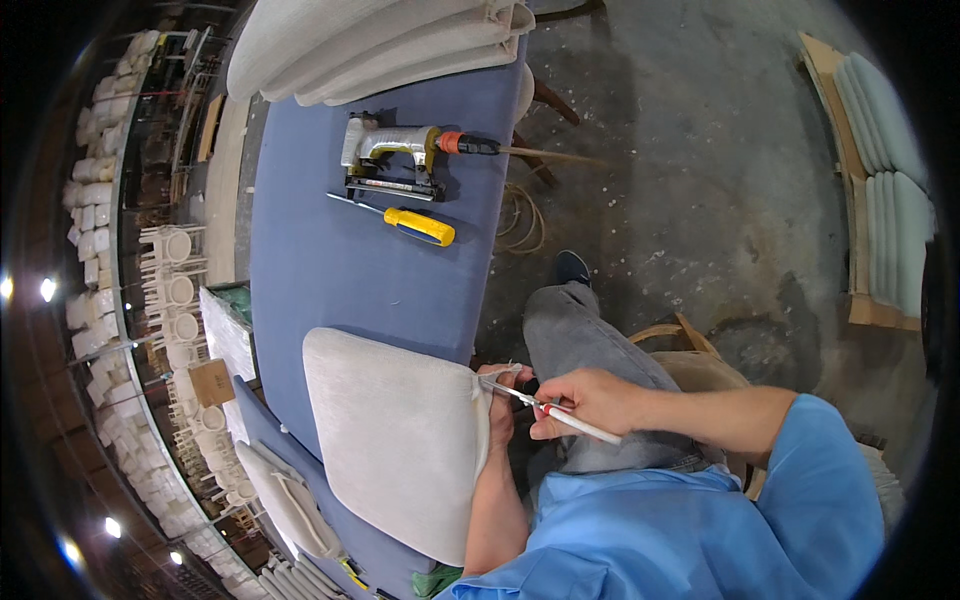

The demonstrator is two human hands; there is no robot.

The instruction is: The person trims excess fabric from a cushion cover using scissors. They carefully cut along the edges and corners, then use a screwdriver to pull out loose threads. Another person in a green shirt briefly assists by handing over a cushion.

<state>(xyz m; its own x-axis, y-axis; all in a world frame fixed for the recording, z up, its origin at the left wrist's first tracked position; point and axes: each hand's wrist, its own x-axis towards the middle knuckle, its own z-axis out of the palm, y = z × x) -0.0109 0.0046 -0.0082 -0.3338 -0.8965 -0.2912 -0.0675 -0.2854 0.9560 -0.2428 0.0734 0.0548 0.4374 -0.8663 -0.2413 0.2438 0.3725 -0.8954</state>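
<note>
A pale upholstered seat pad (390,430) lies on the blue-covered table (385,290), its corner toward me. My left hand (501,405) is closed at that corner, gripping the pad's edge and a loose tuft of fabric (508,370). Part of this hand is hidden behind the tool. My right hand (585,400) is closed around a white-handled tool (590,428) with slim metal blades or jaws and a red band. Its metal end reaches the fabric at the corner. Whether it is scissors or pliers, I cannot tell.
Farther up the table lie a staple gun (395,155) with an air hose and a yellow-handled screwdriver (420,226). A stack of pale pads (380,50) sits at the far end. More pads (893,240) stand in cardboard at right. Chair frames (182,290) line the left.
</note>
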